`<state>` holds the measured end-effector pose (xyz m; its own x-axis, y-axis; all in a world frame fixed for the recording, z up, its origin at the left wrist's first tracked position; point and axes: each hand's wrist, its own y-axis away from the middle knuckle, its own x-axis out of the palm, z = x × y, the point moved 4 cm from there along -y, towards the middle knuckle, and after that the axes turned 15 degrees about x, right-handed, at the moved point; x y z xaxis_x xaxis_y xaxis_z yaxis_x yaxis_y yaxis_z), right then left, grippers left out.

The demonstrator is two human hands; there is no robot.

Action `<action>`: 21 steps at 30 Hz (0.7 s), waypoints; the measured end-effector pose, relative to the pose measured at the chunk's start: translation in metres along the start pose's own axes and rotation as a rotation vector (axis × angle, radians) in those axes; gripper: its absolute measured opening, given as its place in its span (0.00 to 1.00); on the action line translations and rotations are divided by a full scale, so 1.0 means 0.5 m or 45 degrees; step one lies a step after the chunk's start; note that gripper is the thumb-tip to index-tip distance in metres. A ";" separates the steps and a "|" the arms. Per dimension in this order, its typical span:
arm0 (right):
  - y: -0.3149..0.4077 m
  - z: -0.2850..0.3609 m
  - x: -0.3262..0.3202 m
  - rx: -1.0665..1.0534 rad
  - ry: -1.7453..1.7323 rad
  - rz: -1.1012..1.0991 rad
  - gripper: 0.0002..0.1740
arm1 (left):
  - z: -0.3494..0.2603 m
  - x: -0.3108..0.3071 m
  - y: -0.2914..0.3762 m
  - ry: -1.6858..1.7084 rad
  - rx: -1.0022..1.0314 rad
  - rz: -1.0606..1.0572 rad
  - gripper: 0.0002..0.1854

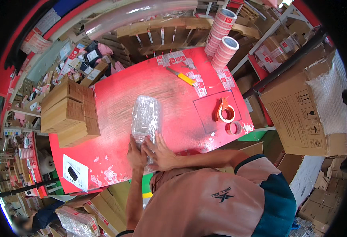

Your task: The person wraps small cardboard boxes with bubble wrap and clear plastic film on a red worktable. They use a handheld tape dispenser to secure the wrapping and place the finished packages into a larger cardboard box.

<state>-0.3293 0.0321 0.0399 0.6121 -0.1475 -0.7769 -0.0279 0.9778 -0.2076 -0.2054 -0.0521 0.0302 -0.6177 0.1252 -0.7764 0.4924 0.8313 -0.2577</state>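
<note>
A package in clear bubble wrap (pixel 146 115) lies lengthwise on the red table (pixel 117 89), its near end at the table's front edge. My left hand (pixel 137 154) rests on the package's near left part. Flat across its near right part lies my right hand (pixel 161 154), fingers spread and touching the wrap, close beside the left. What is inside the wrap cannot be made out. To the right are an orange tape dispenser (pixel 223 109) and a loose tape roll (pixel 234 128). A yellow utility knife (pixel 185 79) lies beyond the package.
Stacked cardboard boxes (pixel 72 111) stand on the table's left side, with a paper sheet (pixel 75 173) bearing a black object nearer. Stacks of printed tape rolls (pixel 225 51) rise at the far right corner. A large carton (pixel 297 118) stands right; another person (pixel 40 217) is at lower left.
</note>
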 end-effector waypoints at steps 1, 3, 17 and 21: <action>-0.003 0.015 0.005 0.001 0.006 -0.006 0.55 | 0.000 -0.018 -0.005 0.034 0.046 0.028 0.36; -0.034 0.034 0.016 -0.212 0.162 -0.009 0.54 | -0.032 -0.023 -0.026 -0.048 0.267 -0.078 0.29; -0.110 -0.207 -0.130 0.245 0.288 1.390 0.45 | -0.056 -0.062 0.100 0.108 0.218 -0.005 0.31; -0.151 -0.321 -0.098 0.521 0.083 1.348 0.47 | -0.078 -0.018 0.136 0.345 -0.097 -0.234 0.30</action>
<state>-0.4841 -0.0583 -0.0020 0.3916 0.7860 -0.4783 -0.2393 0.5890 0.7719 -0.1900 0.0244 0.0421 -0.8374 0.1006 -0.5372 0.3169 0.8901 -0.3274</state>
